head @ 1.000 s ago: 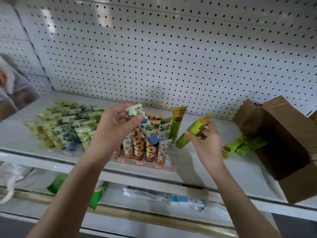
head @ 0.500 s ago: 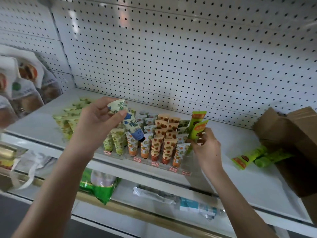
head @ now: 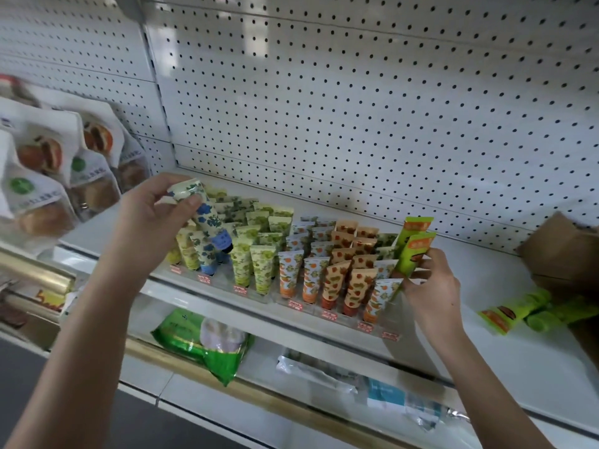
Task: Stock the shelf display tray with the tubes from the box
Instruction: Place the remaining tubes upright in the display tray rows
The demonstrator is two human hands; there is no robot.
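Pinched in left hand (head: 149, 218): blue-flowered tube (head: 210, 222), cap down, tilted over tray (head: 324, 311) left rows. Clasped by right hand (head: 428, 286): green tube (head: 413, 254), upright at tray's right end (another just behind). Beside box (head: 564, 251): loose green tubes (head: 518, 311).

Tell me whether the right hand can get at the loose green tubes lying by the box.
Probably yes, once freed: the right hand holds a green tube at the end of the tray. The loose green tubes lie uncovered on the shelf to its right, nothing between.
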